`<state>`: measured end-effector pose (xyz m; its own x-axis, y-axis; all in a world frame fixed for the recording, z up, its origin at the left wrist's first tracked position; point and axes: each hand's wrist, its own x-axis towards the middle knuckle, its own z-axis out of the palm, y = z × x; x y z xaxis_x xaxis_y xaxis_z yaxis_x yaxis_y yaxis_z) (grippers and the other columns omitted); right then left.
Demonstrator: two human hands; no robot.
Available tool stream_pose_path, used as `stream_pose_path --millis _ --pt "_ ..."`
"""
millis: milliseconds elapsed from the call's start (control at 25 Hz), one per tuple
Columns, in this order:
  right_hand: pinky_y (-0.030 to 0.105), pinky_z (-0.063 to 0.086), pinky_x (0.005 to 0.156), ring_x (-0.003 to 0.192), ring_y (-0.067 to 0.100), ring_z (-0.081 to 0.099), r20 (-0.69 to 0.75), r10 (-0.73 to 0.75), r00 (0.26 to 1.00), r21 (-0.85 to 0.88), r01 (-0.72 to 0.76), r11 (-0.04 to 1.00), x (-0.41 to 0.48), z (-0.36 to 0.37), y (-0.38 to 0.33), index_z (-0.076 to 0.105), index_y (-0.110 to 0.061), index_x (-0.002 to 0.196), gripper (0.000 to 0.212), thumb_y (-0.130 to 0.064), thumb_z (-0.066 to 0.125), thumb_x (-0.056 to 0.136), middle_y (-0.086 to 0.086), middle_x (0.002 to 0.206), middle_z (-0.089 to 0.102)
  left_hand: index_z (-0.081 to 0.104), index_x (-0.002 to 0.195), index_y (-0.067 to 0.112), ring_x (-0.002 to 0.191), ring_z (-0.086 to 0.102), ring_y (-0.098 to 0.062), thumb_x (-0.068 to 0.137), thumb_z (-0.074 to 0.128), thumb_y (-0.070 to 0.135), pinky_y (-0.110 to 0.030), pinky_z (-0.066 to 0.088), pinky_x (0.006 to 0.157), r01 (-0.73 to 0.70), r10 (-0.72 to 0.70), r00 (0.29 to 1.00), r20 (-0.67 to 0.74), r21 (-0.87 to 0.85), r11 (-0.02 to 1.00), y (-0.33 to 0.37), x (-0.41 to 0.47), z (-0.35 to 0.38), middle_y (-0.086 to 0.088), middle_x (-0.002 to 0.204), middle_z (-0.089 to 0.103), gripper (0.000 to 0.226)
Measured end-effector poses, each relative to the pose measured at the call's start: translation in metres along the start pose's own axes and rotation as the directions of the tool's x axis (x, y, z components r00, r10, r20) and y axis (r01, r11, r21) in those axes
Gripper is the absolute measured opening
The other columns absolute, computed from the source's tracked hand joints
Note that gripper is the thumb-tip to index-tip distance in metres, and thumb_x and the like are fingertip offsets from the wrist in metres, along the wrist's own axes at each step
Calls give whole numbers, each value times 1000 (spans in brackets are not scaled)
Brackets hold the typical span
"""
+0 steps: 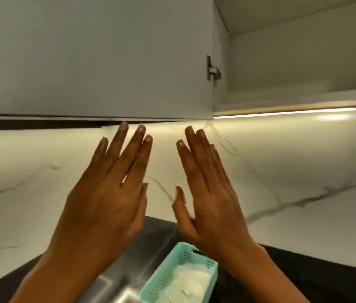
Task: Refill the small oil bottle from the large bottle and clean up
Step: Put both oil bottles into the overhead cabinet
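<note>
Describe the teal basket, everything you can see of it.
The teal basket is small, rectangular, plastic-looking, with perforated walls and a slot handle in its far end. It sits upright on the steel surface, its near end cut off by the frame. Inside lies white folded cloth or paper. Neither the left hand nor the right hand grips it.

Dark countertop (326, 281) with steel sink surface (157, 237), teal basket (168, 270) of white cloth (191, 281) on the steel.

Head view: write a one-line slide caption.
Empty left hand and right hand, fingers straight, held up, with a teal basket below.
</note>
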<state>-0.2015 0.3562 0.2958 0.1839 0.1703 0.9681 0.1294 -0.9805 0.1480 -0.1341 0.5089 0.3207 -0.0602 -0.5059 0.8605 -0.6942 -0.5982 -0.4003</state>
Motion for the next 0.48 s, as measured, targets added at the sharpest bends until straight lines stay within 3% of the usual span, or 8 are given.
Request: stream_pose_path --millis 120,240,360,440,480 --pt "41 13 118 144 24 10 92 154 984 -125 -142 982 -58 -39 20 23 -7 141 65 -14 53 84 9 153 14 22 142 5 141 12 -22 86 44 33 -39 16 116 125 -79 986 144 -346 930 62 -25 42 -11 151 22 67" --pt "39 12 118 144 20 10 149 406 901 -313 -347 884 -126 -85 33 30 -12 138 58 -20 50 85 6 153 16 24 144 12 142 9 -18 85 63 28 -39 18 109 308 -83 934 348 -663 682 142 -65 80 -2 153 19 72" --pt "40 10 118 144 21 11 162 627 762 -513 -478 713 -195 -129 40 37 -10 136 53 -27 50 87 11 153 21 20 146 18 143 3 -8 79 66 36 -18 9 111 508 45 821 569 -765 395 221 -109 103 10 153 8 83" --pt "39 12 117 144 19 9 117 725 679 -535 -572 622 -237 -148 43 36 -10 137 61 -34 56 85 8 154 19 15 147 19 142 -2 -5 75 69 40 -4 2 105 606 79 759 646 -746 275 259 -140 117 15 150 1 92" --pt "36 12 117 144 16 8 91 767 636 -517 -628 582 -258 -153 44 32 -12 140 70 -39 61 83 4 154 14 12 147 19 142 -3 -6 72 72 41 -5 1 104 653 90 722 686 -718 240 274 -153 124 16 149 -1 98"
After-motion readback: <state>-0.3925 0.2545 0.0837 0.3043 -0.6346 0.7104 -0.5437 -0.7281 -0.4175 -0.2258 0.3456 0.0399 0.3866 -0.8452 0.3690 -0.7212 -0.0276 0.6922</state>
